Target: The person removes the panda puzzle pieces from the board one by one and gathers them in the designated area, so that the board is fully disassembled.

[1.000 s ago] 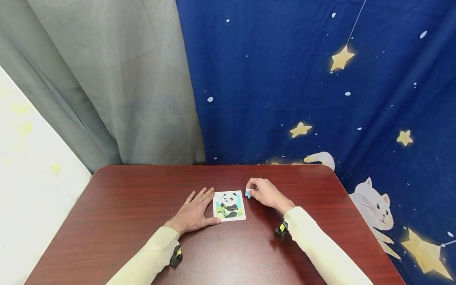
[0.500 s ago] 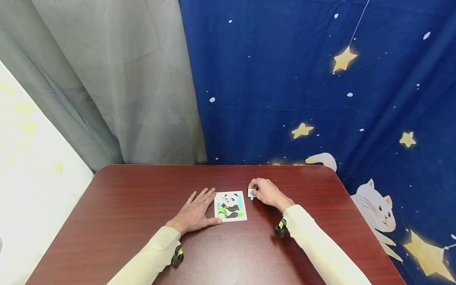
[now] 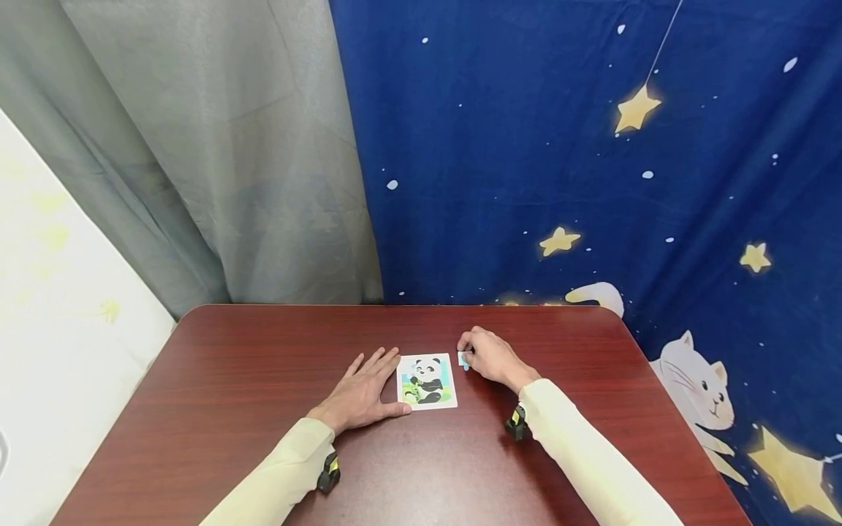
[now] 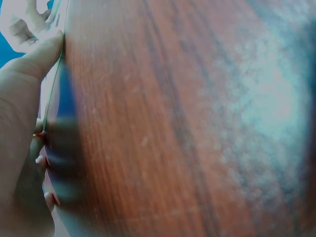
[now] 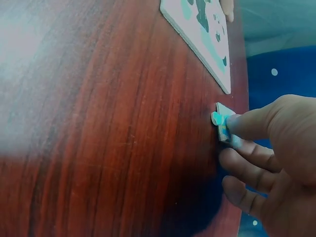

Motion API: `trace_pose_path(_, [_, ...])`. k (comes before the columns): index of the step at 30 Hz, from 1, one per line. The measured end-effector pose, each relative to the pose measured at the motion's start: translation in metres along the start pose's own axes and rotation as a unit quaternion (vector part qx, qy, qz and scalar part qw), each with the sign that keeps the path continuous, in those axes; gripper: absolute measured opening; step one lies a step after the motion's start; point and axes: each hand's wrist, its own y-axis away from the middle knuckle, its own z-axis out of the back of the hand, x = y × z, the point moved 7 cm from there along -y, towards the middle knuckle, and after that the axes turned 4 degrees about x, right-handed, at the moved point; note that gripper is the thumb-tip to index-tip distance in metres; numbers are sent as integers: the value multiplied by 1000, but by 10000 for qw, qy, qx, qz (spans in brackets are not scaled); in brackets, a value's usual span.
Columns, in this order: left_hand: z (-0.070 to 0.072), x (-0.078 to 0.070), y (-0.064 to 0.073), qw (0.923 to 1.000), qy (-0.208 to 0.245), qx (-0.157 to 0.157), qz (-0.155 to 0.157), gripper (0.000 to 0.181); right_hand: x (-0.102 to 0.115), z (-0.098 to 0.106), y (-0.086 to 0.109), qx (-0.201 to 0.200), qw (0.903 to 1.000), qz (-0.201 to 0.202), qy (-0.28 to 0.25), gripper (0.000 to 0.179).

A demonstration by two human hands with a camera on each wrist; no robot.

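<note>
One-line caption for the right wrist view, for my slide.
Right hand pinching a small blue-and-white puzzle piece near the panda board.

The left hand and right hand are bare; the left sleeve, nearer the worktop's left edge, and right sleeve, nearer its right, are plain pale cream, with black, yellow-marked wrist devices

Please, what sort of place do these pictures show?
Probably an indoor, curtained-off spot for tabletop activities: a grey curtain and a blue starry curtain hang behind a reddish-brown table, where a panda picture lies.
</note>
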Motion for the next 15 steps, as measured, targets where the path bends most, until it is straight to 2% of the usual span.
trace_pose_path(8, [0,0,0,10000,37,15,33,103,-2,2,3,-191,9998,12,-49,14])
trace_pose_path(15, [0,0,1,10000,-6,33,61,103,10,5,3,-255,9996,105,-101,13])
